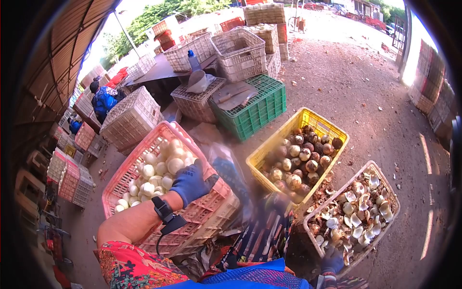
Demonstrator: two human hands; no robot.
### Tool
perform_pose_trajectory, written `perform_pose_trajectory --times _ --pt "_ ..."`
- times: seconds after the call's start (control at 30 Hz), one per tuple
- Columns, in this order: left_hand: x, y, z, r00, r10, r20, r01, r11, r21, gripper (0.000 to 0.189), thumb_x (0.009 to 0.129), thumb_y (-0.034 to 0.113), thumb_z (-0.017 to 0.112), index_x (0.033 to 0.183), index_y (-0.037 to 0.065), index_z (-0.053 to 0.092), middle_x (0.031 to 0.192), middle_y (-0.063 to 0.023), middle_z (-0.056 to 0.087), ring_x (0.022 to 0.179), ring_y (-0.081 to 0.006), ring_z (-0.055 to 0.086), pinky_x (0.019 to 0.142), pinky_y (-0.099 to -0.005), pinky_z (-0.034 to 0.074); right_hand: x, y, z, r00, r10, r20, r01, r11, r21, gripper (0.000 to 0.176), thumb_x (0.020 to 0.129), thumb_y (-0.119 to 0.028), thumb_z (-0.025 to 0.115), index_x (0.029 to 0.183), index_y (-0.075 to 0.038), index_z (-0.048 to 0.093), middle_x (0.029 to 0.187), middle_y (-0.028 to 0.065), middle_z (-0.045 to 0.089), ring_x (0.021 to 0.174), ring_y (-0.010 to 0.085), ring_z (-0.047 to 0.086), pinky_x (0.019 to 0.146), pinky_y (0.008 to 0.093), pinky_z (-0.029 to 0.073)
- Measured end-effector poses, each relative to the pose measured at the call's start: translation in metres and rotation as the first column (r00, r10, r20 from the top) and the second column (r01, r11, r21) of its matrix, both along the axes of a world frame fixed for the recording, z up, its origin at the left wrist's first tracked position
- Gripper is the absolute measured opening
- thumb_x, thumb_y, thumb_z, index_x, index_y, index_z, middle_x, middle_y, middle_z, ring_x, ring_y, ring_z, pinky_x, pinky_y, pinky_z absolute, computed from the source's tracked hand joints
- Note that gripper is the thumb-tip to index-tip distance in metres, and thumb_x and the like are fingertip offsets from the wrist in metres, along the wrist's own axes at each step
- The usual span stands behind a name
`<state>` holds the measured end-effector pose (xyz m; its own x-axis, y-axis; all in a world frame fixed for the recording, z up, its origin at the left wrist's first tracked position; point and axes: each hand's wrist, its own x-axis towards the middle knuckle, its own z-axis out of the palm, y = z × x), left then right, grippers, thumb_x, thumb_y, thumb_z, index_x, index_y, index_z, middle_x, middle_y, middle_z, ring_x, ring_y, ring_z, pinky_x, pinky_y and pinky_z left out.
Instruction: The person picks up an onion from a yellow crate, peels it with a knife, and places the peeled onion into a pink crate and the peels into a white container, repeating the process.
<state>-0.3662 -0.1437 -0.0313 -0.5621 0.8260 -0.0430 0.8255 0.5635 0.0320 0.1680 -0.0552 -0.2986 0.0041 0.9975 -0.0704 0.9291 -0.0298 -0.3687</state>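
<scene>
My left hand (193,183), in a blue glove, is over the right rim of a pink crate (115,185). Its thumb and fingers look apart, and I see nothing held in it. White peeled balls (161,168), which look like shelled coconuts, fill that crate. My right hand (332,260), also gloved in blue, is at the near edge of a pale crate (392,202) of broken white and brown shell pieces (356,219). Its fingers are mostly hidden and blurred. Between and beyond the hands, a yellow crate (332,126) contains brown, partly white coconuts (304,154).
A green crate (260,113) with a flat plate (236,96) on top stands ahead. Pale crates (238,50) are stacked behind it, near a blue bottle (193,60). Another person in blue (103,100) is at the left. Shell scraps litter the ground (370,125).
</scene>
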Motion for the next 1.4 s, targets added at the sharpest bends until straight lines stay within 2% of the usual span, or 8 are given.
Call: perform_pose_trajectory --times 0.1,0.2,0.47,1.0,1.4 --pt "0.002 0.0 0.001 1.0 0.002 0.008 -0.002 1.0 0.018 0.065 0.087 0.057 0.061 0.115 -0.001 0.054 0.101 -0.0272 0.066 0.094 -0.0448 0.066 0.084 -0.0506 0.051 -0.001 -0.001 0.002 1.0 0.014 0.003 -0.014 1.0 0.011 0.037 0.096 -0.036 0.049 0.084 -0.009 0.072 0.083 0.0164 0.07 0.08 0.0376 0.066 0.073 0.0484 0.05" --pt "-0.004 0.0 -0.006 1.0 0.012 -0.007 -0.012 1.0 -0.006 0.064 0.084 0.054 0.065 0.116 0.0 0.051 0.103 -0.023 0.064 0.091 -0.0401 0.066 0.078 -0.0489 0.051 0.005 -0.001 -0.01 0.999 0.034 0.017 -0.035 0.998 0.053 0.037 0.097 -0.036 0.049 0.086 -0.009 0.072 0.083 0.0163 0.07 0.08 0.0377 0.066 0.073 0.0485 0.05" --pt "0.0 0.001 -0.001 1.0 0.018 -0.006 -0.018 1.0 -0.023 0.062 0.084 0.054 0.065 0.114 0.001 0.052 0.101 -0.0229 0.065 0.09 -0.04 0.066 0.078 -0.0484 0.051 0.003 0.0 -0.005 0.999 0.008 0.042 -0.008 1.0 -0.006 0.039 0.098 -0.037 0.047 0.088 -0.008 0.072 0.085 0.0166 0.07 0.082 0.038 0.066 0.075 0.0486 0.05" --pt "-0.009 -0.001 -0.012 1.0 -0.014 -0.02 0.015 1.0 0.024 0.062 0.084 0.054 0.065 0.114 0.0 0.053 0.1 -0.022 0.065 0.088 -0.0386 0.066 0.076 -0.0471 0.052 0.0 0.0 -0.001 1.0 0.004 0.001 -0.004 1.0 0.025 0.04 0.098 -0.036 0.047 0.084 -0.008 0.072 0.084 0.0166 0.07 0.081 0.0376 0.066 0.074 0.0481 0.05" --pt "-0.001 0.002 -0.001 1.0 0.029 0.002 -0.029 0.999 -0.023 0.062 0.083 0.054 0.066 0.112 0.001 0.053 0.099 -0.0225 0.065 0.087 -0.0393 0.066 0.075 -0.0475 0.052 -0.005 0.0 0.012 1.0 0.002 0.001 -0.002 1.0 -0.021 0.039 0.098 -0.034 0.047 0.086 -0.007 0.072 0.087 0.0175 0.07 0.083 0.0381 0.065 0.075 0.0487 0.05"
